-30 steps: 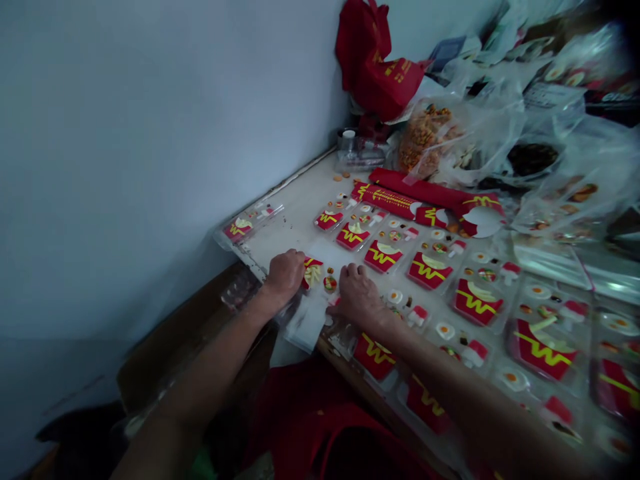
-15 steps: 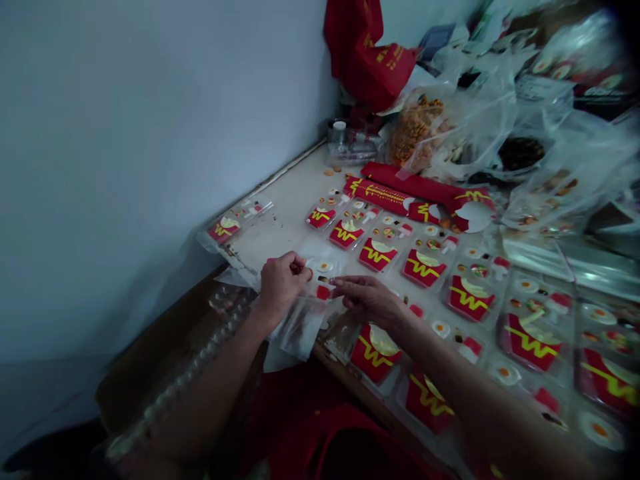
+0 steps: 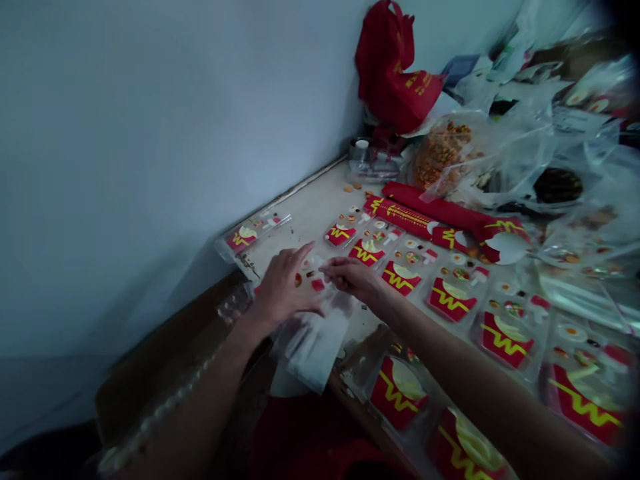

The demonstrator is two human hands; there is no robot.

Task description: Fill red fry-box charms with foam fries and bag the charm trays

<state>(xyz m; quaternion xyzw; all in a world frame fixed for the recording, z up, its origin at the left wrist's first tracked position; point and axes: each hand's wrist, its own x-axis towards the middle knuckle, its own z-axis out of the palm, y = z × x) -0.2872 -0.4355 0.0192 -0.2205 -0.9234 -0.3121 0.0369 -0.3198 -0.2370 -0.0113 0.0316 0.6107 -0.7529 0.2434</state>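
Note:
My left hand (image 3: 283, 287) is spread over a clear plastic pack (image 3: 330, 300) at the table's near left corner, thumb and fingers wide apart. Through the plastic show small toy food pieces, among them a red piece (image 3: 317, 285) and a round brown one; part of the pack is hidden under the hand. My right hand (image 3: 350, 275) is closed in a pinch at the pack's right side, and what lies between its fingertips is too small to make out. Beneath both hands, a whitish plastic sheet (image 3: 313, 343) hangs over the table edge.
Rows of clear packs with red toy fries boxes (image 3: 453, 299) cover the right of the table. One similar pack (image 3: 245, 235) lies by the wall. Behind are red printed rolls (image 3: 405, 217), a bag of small orange pieces (image 3: 443, 157) and a red cloth bag (image 3: 387, 67).
My left hand has opened from a pinch and spread over the pack. My right hand, still pinched, is at the pack's upper right. The view has shifted left.

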